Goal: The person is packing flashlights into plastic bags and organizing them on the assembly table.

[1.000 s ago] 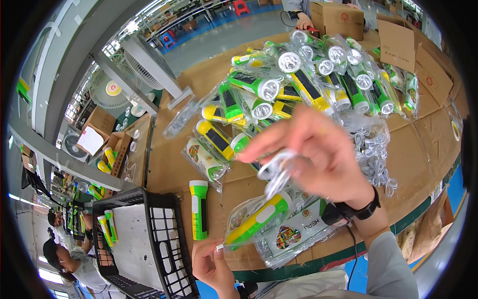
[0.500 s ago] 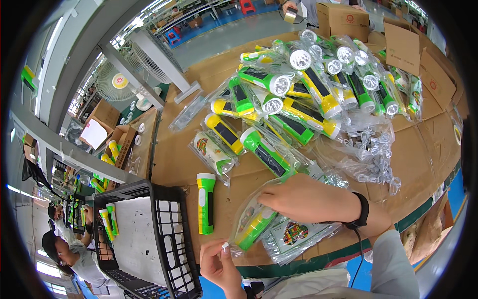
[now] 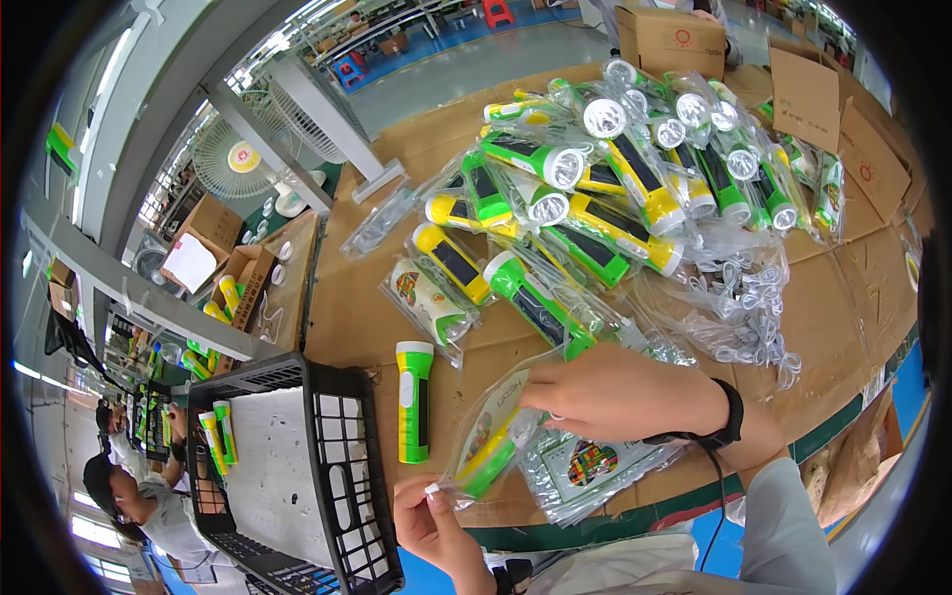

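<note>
A green and yellow flashlight [image 3: 487,458] lies inside a clear plastic bag [image 3: 458,448] near the table's front edge. My right hand [image 3: 605,392] is closed on the upper part of this bag, its fingertips pinched together. At the bag's lower left corner, my left hand [image 3: 436,531] pinches a small white piece [image 3: 432,489] between thumb and finger; whether it is joined to the bag I cannot tell. Under my right wrist lies a stack of flat printed clear bags [image 3: 585,471]. A loose, unbagged green flashlight [image 3: 415,402] with a white head stands out left of the bag.
Beyond my hands is a heap of bagged flashlights [image 3: 635,178]. Bagged white cables [image 3: 749,307] lie at its right. A black crate [image 3: 342,446] holding two flashlights sits at the left. Cardboard boxes [image 3: 672,42] stand at the back; a metal post [image 3: 322,114] rises at the left.
My left hand has shifted slightly left with the white piece. The bag's mouth and the flashlight in it have tilted left, while my right hand keeps its pinch.
</note>
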### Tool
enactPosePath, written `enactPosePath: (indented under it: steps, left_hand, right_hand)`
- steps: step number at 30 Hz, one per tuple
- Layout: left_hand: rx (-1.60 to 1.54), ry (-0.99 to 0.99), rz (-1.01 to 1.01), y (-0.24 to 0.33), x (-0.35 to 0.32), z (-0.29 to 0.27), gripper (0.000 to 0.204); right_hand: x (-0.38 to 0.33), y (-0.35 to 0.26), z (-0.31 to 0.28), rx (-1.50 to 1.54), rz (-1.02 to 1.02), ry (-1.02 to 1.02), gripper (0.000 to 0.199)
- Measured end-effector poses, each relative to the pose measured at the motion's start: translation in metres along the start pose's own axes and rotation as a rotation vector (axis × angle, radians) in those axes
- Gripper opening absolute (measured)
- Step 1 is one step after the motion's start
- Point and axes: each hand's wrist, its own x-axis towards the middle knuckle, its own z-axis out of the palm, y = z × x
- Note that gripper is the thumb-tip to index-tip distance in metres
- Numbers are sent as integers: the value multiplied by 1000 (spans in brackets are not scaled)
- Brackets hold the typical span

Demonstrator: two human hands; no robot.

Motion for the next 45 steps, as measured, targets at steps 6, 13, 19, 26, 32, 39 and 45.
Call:
enactPosePath:
  steps: [6,13,19,26,32,39,45]
  left_hand:
    - [-17,40,64,14,3,18,11]
    - [83,-59,303,26,7,41,17]
    - [250,-175,355,47,3,30,5]
    - [132,-104,325,74,-1,23,14]
    - [170,-341,410,91,7,22,16]
    - [-81,138,314,86,15,9,23]
    - [-257,347,157,76,44,-35,16]
  right_hand:
    - [0,-17,-14,-141,-47,87,18]
    - [-7,-55,-7,-129,-267,396,18]
    - [5,-56,6,-86,-389,547,15]
    - [3,-53,-1,38,-458,351,17]
    - [-7,-65,-18,58,-539,591,17]
    - [-14,-67,-8,-37,-477,440,17]
    - [-38,-59,-34,-133,-164,16,20]
